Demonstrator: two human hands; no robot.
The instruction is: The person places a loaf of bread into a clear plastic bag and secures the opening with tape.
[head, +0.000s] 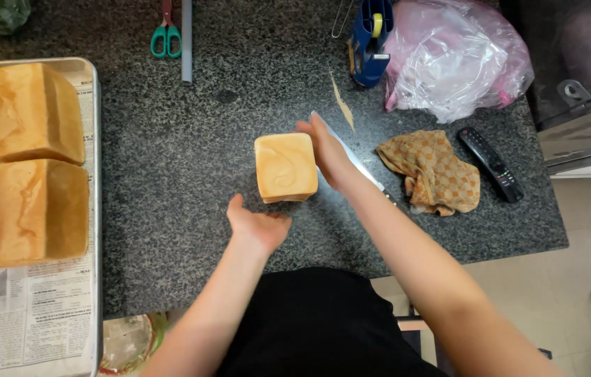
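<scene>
A square golden bread loaf [285, 167] stands on the dark speckled counter [191, 174]. My right hand [327, 150] lies flat against the loaf's right side, fingers straight. My left hand [257, 227] is open, palm up, just in front of the loaf's near edge, not clearly touching it. A long knife [358, 164] lies on the counter under my right hand and wrist.
A metal tray [96, 209] lined with newspaper holds several more loaves [33, 209] at the left. A checked cloth [435, 171], a black remote [490, 164], a pink plastic bag [456, 56], a blue tape dispenser [369, 38] and green-handled scissors [166, 35] lie around.
</scene>
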